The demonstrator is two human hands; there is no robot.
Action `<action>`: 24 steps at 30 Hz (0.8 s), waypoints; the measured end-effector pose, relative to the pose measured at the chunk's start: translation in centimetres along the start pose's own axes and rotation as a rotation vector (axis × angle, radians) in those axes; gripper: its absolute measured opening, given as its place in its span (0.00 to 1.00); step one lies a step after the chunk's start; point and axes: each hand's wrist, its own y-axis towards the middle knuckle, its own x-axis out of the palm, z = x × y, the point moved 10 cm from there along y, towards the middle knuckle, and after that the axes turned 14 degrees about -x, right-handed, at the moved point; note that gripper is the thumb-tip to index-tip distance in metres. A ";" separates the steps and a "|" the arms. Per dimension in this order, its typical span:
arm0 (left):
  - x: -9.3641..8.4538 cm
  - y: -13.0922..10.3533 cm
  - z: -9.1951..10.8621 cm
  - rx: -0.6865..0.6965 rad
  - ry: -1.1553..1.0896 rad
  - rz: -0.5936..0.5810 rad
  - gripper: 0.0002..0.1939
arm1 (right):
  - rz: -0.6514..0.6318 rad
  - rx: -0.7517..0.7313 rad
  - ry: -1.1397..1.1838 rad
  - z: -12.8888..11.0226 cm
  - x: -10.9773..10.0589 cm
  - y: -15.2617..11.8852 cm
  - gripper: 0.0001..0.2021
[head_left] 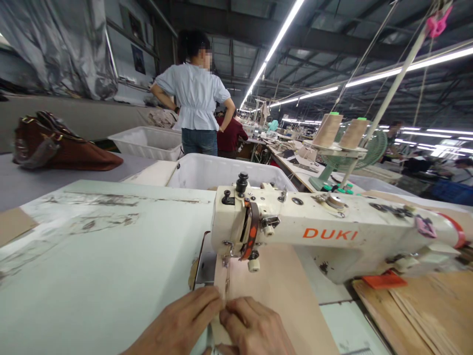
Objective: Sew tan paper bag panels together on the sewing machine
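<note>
A white DUKI sewing machine (332, 234) lies across the right of the pale green table (92, 256). A beige piece of material (277, 291) runs under its needle (226, 268) toward me. My left hand (181, 323) and my right hand (254, 328) rest side by side on the near end of that piece, just in front of the needle, fingertips pinching its folded edge together.
White plastic bins (218, 170) stand behind the table. A brown handbag (59, 143) lies at far left. A person in a light blue top (195, 106) stands beyond the bins, back turned. Two thread cones (342, 130) and a green fan (373, 148) sit behind the machine. Beige pieces (424, 305) are stacked at right.
</note>
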 end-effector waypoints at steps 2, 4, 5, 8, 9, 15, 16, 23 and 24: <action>0.0 -0.2 -0.2 0.006 0.023 0.004 0.35 | -0.055 0.002 0.139 0.5 -1.1 0.6 0.14; 0.3 -0.4 -0.2 0.025 0.058 -0.013 0.36 | -0.133 0.116 0.275 2.0 -1.5 1.0 0.11; 0.4 -0.5 -0.1 0.033 0.073 -0.023 0.36 | -0.169 0.182 0.310 2.9 -1.5 1.2 0.09; 0.9 -0.5 0.3 0.056 0.102 -0.066 0.37 | -0.234 0.229 0.295 4.1 -0.8 2.1 0.10; 1.1 -0.5 0.3 0.063 0.114 -0.076 0.38 | -0.238 0.220 0.284 4.3 -0.3 2.4 0.10; 2.2 -0.6 0.1 0.139 0.193 -0.079 0.38 | -0.130 0.460 0.191 7.9 1.3 2.0 0.09; 2.4 -0.7 0.0 0.155 0.194 -0.091 0.36 | -0.114 0.483 0.179 8.2 1.4 2.0 0.10; 3.7 -1.9 -0.9 0.313 0.105 0.108 0.30 | -0.079 0.567 0.230 9.4 1.8 1.5 0.06; 4.3 -2.2 -1.3 0.329 0.113 0.144 0.30 | -0.080 0.563 0.250 9.5 1.9 1.5 0.05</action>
